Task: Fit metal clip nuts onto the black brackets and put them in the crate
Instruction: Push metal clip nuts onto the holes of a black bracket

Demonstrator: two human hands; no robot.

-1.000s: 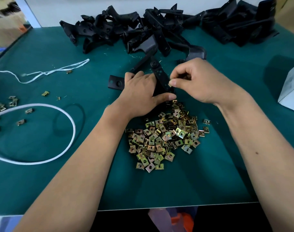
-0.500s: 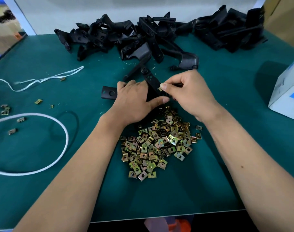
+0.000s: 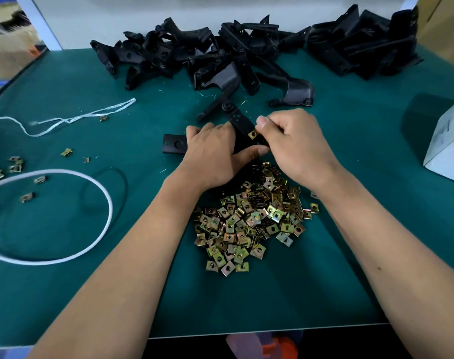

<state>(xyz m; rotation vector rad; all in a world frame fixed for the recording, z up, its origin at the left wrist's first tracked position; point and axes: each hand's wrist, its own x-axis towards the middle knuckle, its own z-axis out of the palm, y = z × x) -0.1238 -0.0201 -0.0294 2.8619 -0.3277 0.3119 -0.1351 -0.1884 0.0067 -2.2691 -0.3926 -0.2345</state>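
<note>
A black bracket [image 3: 236, 117] lies on the green table in front of me, one flat end [image 3: 174, 143] sticking out to the left. My left hand [image 3: 215, 154] grips the bracket from above, thumb stretched along its near side. My right hand [image 3: 295, 146] pinches a brass-coloured clip nut [image 3: 253, 134] against the bracket's right edge. A heap of loose clip nuts [image 3: 251, 221] lies just below both hands. A large pile of black brackets [image 3: 246, 53] stretches along the table's back. No crate is in view.
A white cord loop [image 3: 101, 203] and a thin white string [image 3: 73, 119] lie at the left, with several stray clip nuts [image 3: 26, 196] around them. A white and blue box [image 3: 451, 151] stands at the right edge. The table's front edge [image 3: 246, 332] is near me.
My right hand has shifted its pinch so the clip nut now shows on the bracket's edge. The camera tilted down a little. My left hand keeps its hold.
</note>
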